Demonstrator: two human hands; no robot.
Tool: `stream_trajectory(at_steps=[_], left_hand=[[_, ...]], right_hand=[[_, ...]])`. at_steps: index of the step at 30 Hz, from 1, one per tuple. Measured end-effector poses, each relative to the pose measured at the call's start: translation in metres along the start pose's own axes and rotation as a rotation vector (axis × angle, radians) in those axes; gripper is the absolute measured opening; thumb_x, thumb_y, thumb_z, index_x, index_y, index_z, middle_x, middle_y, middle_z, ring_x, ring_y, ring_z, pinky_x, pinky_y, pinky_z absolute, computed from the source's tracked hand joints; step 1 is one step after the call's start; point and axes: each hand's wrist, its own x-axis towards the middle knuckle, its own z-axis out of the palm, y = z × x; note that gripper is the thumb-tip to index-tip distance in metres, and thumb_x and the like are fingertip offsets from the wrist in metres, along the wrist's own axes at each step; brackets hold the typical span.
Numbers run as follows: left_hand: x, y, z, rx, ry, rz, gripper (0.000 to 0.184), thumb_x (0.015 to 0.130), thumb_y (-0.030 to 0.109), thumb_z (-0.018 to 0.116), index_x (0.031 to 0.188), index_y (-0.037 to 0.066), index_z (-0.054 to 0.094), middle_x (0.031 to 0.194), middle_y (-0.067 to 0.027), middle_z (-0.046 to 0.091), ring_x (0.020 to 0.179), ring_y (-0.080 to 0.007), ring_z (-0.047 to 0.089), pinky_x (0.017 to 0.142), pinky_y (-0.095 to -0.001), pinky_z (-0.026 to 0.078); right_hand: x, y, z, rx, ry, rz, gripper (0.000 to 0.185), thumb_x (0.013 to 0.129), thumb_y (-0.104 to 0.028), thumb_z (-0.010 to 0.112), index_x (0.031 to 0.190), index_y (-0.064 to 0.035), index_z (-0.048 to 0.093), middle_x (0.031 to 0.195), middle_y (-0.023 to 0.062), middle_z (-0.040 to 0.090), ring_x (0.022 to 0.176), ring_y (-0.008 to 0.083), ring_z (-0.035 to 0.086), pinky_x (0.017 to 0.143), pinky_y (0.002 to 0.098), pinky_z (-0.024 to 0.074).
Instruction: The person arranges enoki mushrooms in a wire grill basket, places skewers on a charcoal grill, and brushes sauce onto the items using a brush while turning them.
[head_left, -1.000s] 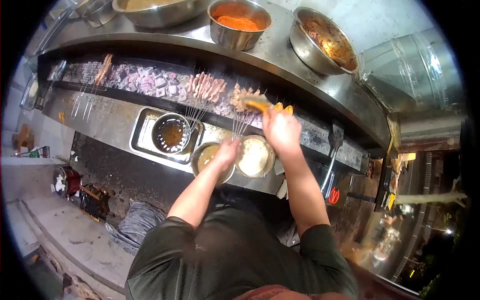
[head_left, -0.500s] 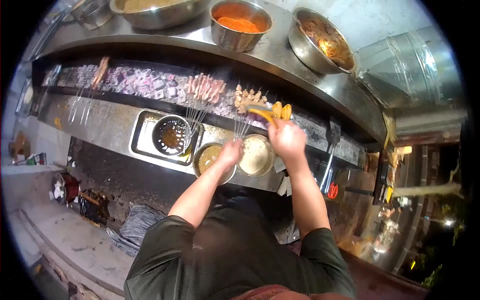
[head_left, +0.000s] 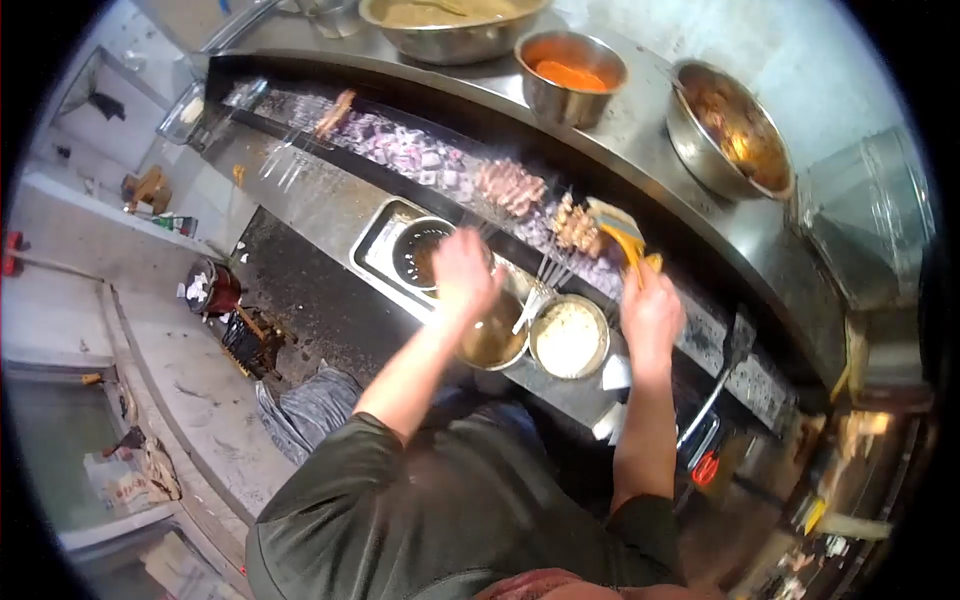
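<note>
My right hand (head_left: 652, 312) is closed around the yellow handle of a basting brush (head_left: 622, 228). The brush's pale bristles lie over the browned meat skewers (head_left: 577, 226) on the grill. Those skewers' metal ends reach down between two bowls, with no hand on them. My left hand (head_left: 466, 272) is over the edge of a dark bowl (head_left: 410, 255), by the handle ends of the pinkish meat skewers (head_left: 508, 186). Its fingers are blurred, and whether they grip those skewers is hidden. Yellow food pieces (head_left: 654, 262) show partly behind my right hand.
Glowing charcoal (head_left: 405, 150) fills the long grill. In front stand a bowl of brownish liquid (head_left: 492, 340) and a bowl of pale sauce (head_left: 570, 340). Behind are metal bowls, one with red-orange seasoning (head_left: 572, 76). A spatula (head_left: 735, 350) and red-handled scissors (head_left: 706, 467) lie at the right.
My left hand has let go of the browned meat skewers and moved left to the pinkish meat's skewer ends. The brush stays in my right hand over the browned meat. The view has turned.
</note>
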Motion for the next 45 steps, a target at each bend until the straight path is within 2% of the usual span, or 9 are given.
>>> stream_trajectory(at_steps=[4, 9, 24, 25, 29, 31, 32, 35, 45], left_hand=[[0.027, -0.019, 0.014, 0.028, -0.425, -0.25, 0.096, 0.074, 0.044, 0.072, 0.14, -0.008, 0.024, 0.129, -0.0179, 0.046, 0.116, -0.0326, 0.05, 0.096, -0.0451, 0.041], [0.034, -0.038, 0.048, -0.104, -0.42, -0.268, 0.03, 0.092, 0.013, 0.037, 0.119, -0.001, 0.04, 0.112, -0.0258, 0.058, 0.092, -0.0398, 0.065, 0.078, -0.0468, 0.053], [0.061, -0.106, 0.054, -0.424, -0.725, -0.026, 0.023, 0.094, 0.014, 0.035, 0.113, 0.002, 0.042, 0.105, -0.0235, 0.062, 0.096, -0.0404, 0.063, 0.083, -0.0495, 0.051], [0.06, -0.111, 0.055, -0.479, -0.715, 0.0, 0.021, 0.092, 0.012, 0.04, 0.11, 0.0, 0.044, 0.104, -0.0249, 0.062, 0.094, -0.0407, 0.064, 0.08, -0.0483, 0.052], [0.049, -0.122, 0.069, -0.771, -0.556, 0.113, 0.027, 0.087, 0.011, 0.043, 0.105, -0.009, 0.047, 0.076, -0.0304, 0.061, 0.08, -0.0476, 0.061, 0.071, -0.0537, 0.049], [0.043, -0.122, 0.093, -1.065, -0.426, 0.282, 0.027, 0.091, 0.012, 0.044, 0.112, -0.003, 0.049, 0.068, -0.0176, 0.058, 0.058, -0.0341, 0.056, 0.056, -0.0455, 0.045], [0.039, -0.116, 0.1, -1.285, -0.454, 0.144, 0.026, 0.092, 0.012, 0.045, 0.115, 0.0, 0.05, 0.065, -0.0099, 0.055, 0.049, -0.0259, 0.051, 0.047, -0.0398, 0.042], [0.05, -0.119, 0.081, -1.976, -1.307, -0.476, 0.027, 0.095, 0.015, 0.045, 0.12, 0.007, 0.051, 0.065, 0.0012, 0.043, 0.045, -0.0109, 0.035, 0.041, -0.0256, 0.03], [0.057, -0.123, 0.077, -2.009, -1.361, -0.659, 0.032, 0.101, 0.031, 0.04, 0.12, 0.007, 0.052, 0.07, 0.0004, 0.047, 0.045, -0.0082, 0.033, 0.042, -0.0231, 0.028]], right_hand=[[0.01, -0.027, 0.023, 0.051, 0.061, -0.161, 0.019, 0.084, -0.024, 0.063, 0.096, -0.0102, 0.069, 0.074, 0.0112, 0.065, 0.068, 0.0306, 0.065, 0.06, 0.0419, 0.0534], [0.024, -0.095, 0.091, 0.013, -0.109, -0.23, 0.02, 0.086, -0.025, 0.057, 0.088, -0.007, 0.066, 0.071, 0.0137, 0.065, 0.06, 0.0303, 0.066, 0.052, 0.0425, 0.0544], [0.059, -0.207, 0.108, -0.316, -0.067, -0.089, 0.02, 0.084, -0.028, 0.057, 0.083, -0.0096, 0.065, 0.077, 0.0159, 0.065, 0.065, 0.0309, 0.066, 0.06, 0.0447, 0.054], [0.048, -0.202, 0.107, -0.341, -0.233, -0.169, 0.02, 0.084, -0.027, 0.061, 0.096, -0.0134, 0.069, 0.074, 0.0142, 0.065, 0.069, 0.0315, 0.065, 0.064, 0.0435, 0.0528], [0.043, -0.2, 0.049, -0.211, 0.057, 0.022, 0.021, 0.084, -0.025, 0.062, 0.1, -0.0127, 0.07, 0.078, 0.0133, 0.066, 0.071, 0.0317, 0.065, 0.064, 0.0419, 0.0526], [0.042, -0.193, 0.02, -0.209, 0.145, 0.067, 0.02, 0.083, -0.023, 0.064, 0.098, -0.0108, 0.071, 0.079, 0.013, 0.067, 0.07, 0.0314, 0.065, 0.063, 0.0416, 0.0532], [0.041, -0.19, 0.014, -0.192, 0.174, 0.071, 0.02, 0.083, -0.023, 0.064, 0.097, -0.0104, 0.071, 0.078, 0.014, 0.066, 0.07, 0.0322, 0.065, 0.062, 0.0416, 0.0532], [0.036, -0.178, 0.031, -0.222, 0.152, 0.045, 0.022, 0.083, -0.026, 0.063, 0.097, -0.0114, 0.071, 0.077, 0.015, 0.067, 0.068, 0.0315, 0.066, 0.06, 0.0419, 0.0538], [0.042, -0.184, 0.102, -0.17, -0.054, 0.053, 0.02, 0.087, -0.025, 0.057, 0.094, -0.0106, 0.068, 0.072, 0.0162, 0.064, 0.061, 0.0322, 0.066, 0.055, 0.0451, 0.0534]])
